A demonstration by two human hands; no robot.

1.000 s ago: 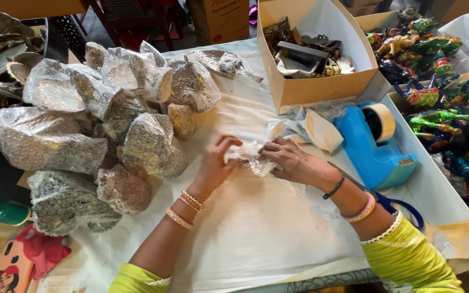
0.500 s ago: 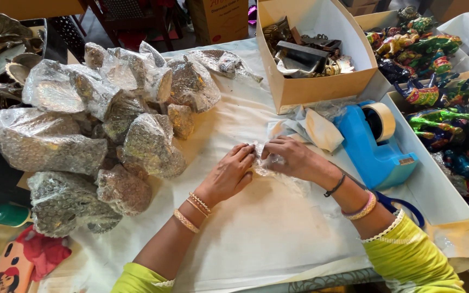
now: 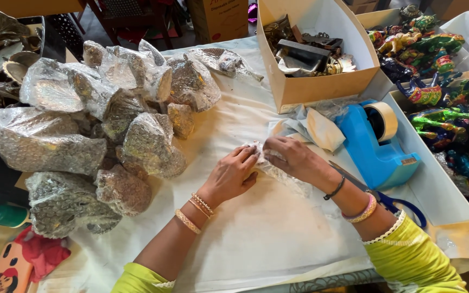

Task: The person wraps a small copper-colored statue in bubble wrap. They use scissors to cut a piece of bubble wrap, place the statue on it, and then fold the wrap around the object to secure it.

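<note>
Table (image 3: pixel 256 244) under white cloth carries bubble-wrapped bundles (image 3: pixel 109 135) at left, open cardboard box (image 3: pixel 321 89), blue tape dispenser (image 3: pixel 378 141), scissors (image 3: pixel 392 203).

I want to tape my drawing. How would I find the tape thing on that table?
Look at the white-covered table, then the open cardboard box at its far edge. Just right of that box, past the right hand, stands the tape dispenser. It is the only bright blue thing there, carrying a tan roll.

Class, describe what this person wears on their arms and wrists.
Both arms have yellow-green sleeves with white trim at the cuff. The left hand has three gold bangles at its wrist. The right hand has a thin black band, then a pink and yellow bangle further up.
</note>
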